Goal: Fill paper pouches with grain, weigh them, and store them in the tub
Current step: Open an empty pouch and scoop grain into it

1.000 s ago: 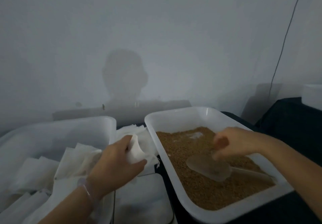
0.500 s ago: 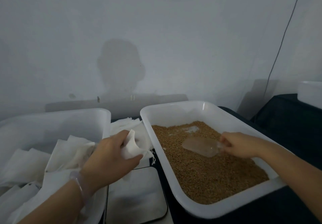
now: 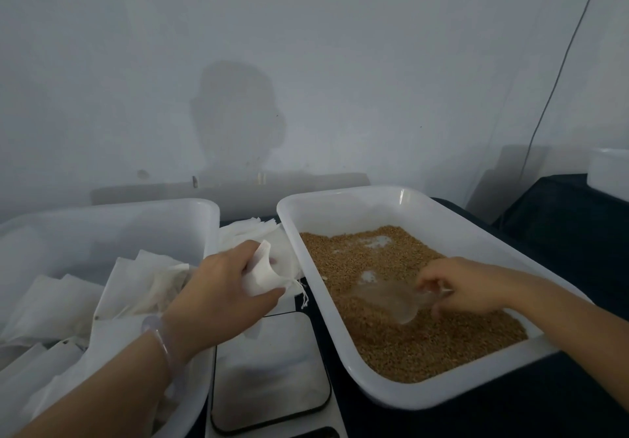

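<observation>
A white tray [image 3: 343, 199] on the right holds brown grain [image 3: 425, 335]. My right hand [image 3: 466, 284] grips the handle of a clear plastic scoop [image 3: 391, 301], whose bowl lies low on the grain. My left hand [image 3: 218, 294] holds a white paper pouch [image 3: 265, 274] with its mouth open, just left of the tray's rim, a drawstring hanging from it. A white tub [image 3: 190, 212] on the left holds several filled pouches [image 3: 136, 287]. A scale [image 3: 272, 369] with a shiny plate sits between tub and tray, below the pouch.
A stack of flat empty pouches [image 3: 248, 229] lies behind my left hand between tub and tray. A dark cloth [image 3: 561, 233] covers the table at right, with a white container [image 3: 609, 172] at the far right. A thin cable [image 3: 558, 73] runs down the grey wall.
My right hand took the scoop's handle, lifted it, then brought the bowl back down and nearer onto the grain. My left hand kept the pouch almost still.
</observation>
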A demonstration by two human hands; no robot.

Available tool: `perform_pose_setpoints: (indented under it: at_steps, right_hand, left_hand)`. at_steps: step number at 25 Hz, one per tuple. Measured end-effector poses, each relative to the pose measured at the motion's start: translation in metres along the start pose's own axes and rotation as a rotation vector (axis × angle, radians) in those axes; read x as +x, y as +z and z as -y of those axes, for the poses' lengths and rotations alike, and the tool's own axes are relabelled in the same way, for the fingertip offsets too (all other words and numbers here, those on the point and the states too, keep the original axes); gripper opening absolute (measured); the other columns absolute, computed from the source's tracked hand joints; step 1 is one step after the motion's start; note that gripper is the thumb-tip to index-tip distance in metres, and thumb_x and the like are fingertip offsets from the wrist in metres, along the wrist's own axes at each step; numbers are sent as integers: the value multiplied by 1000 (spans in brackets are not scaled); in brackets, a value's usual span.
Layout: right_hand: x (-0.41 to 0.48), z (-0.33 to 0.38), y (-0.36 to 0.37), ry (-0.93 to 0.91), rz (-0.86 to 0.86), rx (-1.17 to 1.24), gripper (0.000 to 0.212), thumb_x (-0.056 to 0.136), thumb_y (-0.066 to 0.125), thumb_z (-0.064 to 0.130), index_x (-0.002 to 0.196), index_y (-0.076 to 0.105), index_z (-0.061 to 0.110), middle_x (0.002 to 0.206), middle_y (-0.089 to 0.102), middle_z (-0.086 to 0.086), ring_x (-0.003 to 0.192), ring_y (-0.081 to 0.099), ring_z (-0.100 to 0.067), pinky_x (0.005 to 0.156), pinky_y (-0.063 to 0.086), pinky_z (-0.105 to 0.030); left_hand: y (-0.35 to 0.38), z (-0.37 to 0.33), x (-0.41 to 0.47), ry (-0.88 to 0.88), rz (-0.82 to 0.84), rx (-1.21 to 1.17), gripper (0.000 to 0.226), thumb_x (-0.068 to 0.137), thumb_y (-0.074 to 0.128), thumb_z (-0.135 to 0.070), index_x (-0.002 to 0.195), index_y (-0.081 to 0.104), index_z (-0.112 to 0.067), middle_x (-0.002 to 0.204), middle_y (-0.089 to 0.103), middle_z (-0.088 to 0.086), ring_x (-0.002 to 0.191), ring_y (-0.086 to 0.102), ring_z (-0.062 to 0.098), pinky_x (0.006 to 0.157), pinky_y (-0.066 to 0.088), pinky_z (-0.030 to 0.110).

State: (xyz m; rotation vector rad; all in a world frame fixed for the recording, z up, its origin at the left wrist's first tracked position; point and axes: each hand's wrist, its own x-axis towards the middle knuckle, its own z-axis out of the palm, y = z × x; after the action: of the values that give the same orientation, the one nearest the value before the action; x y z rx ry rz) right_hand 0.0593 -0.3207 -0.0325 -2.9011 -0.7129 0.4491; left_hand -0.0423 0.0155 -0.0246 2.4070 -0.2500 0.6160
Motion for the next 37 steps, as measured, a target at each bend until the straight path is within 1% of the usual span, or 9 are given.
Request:
perform_pose_setpoints:
  at_steps: [5,9,13,19,23,26,30,34,37]
  right_hand:
    - [-14,0,-8,-8,-4,130,17,90,59,34,103,56,43,106,58,20,98,53,5,90,44,-20]
    - [-18,-3,-23,33,-117,49,22,94,52,31,115,60,34,110,61,13,99,55,1,91,46,-25]
    - [-17,1,-28,19,-241,-18,32,95,51,31,127,55,34,107,58,14,97,54,-2,91,45,-26]
    - [-11,6,-25,49,-287,-76,31,97,46,31,127,56,31,107,59,9,95,56,-7,89,46,-31]
    - [-3,8,-29,60,-288,-113,30,98,45,31,124,59,29,103,61,6,92,57,-10,85,47,-31]
    - [3,12,-28,57,-299,-64,29,98,46,30,123,60,26,107,65,2,93,60,-13,90,48,-36]
    - [9,14,-23,50,-313,43,33,97,49,27,128,57,23,123,61,4,96,51,-3,92,43,-28]
    - [7,11,-21,52,-290,71,31,95,53,28,126,57,24,121,60,8,96,51,-2,84,42,-20]
    - [-2,7,-12,61,-221,10,21,90,60,25,110,59,32,111,59,14,94,54,1,76,42,-13]
  left_hand:
    - [0,-1,-1,12,-4,1,41,68,79,-23,64,39,-30,56,50,-8,64,52,-8,55,37,7]
    - [0,-1,-1,22,-1,-2,42,69,79,-23,63,38,-31,55,49,-10,64,51,-11,56,37,6]
    - [0,-1,-1,11,2,5,41,70,79,-24,64,39,-32,56,49,-12,65,51,-12,55,36,5]
    - [0,-1,-1,-14,16,49,40,71,77,-28,65,37,-31,58,49,-10,55,49,0,55,36,6]
    - [1,0,0,-1,13,56,41,71,77,-28,64,36,-31,56,48,-10,55,48,-1,55,35,6]
    - [0,1,0,-3,25,63,39,72,76,-30,67,37,-31,60,50,-8,58,48,3,56,36,8]
    - [0,1,0,6,24,62,39,72,75,-31,67,37,-31,61,50,-10,58,48,3,57,37,7]
    - [0,0,1,-3,31,45,36,73,75,-31,68,39,-30,63,51,-9,59,49,4,56,37,8]
    - [0,1,0,3,22,36,37,73,75,-29,68,39,-30,60,50,-8,57,49,3,57,38,8]
